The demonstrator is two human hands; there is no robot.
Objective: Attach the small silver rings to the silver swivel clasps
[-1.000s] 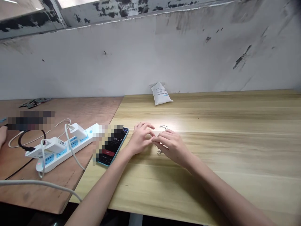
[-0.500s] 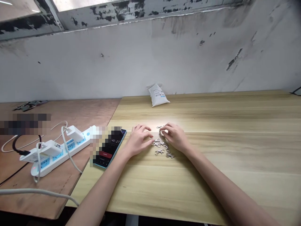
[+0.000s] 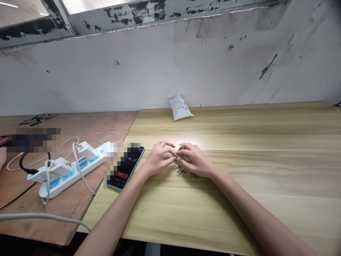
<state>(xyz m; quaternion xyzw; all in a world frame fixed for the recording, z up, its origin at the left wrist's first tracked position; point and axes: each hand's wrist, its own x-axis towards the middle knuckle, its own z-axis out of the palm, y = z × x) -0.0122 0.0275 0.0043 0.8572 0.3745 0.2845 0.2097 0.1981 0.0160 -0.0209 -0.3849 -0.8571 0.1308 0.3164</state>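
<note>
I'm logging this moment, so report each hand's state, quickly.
Left hand: fingers partly curled; whether it pinches anything cannot be told.
Right hand: fingers bent, near the metal clasps; whether it holds one cannot be told.

My left hand point(image 3: 159, 158) and my right hand point(image 3: 196, 160) are both bare, with slim, fairly long fingers point(image 3: 168, 143) and narrow backs. My left forearm point(image 3: 117, 213) is bare as far as I can see it: smooth, slender, thinnest at the wrist point(image 3: 144, 171) and broadening toward the lower edge of my view. My right forearm point(image 3: 239, 199) has the same plain taper, bare too (my nails are too small here to make out).
</note>
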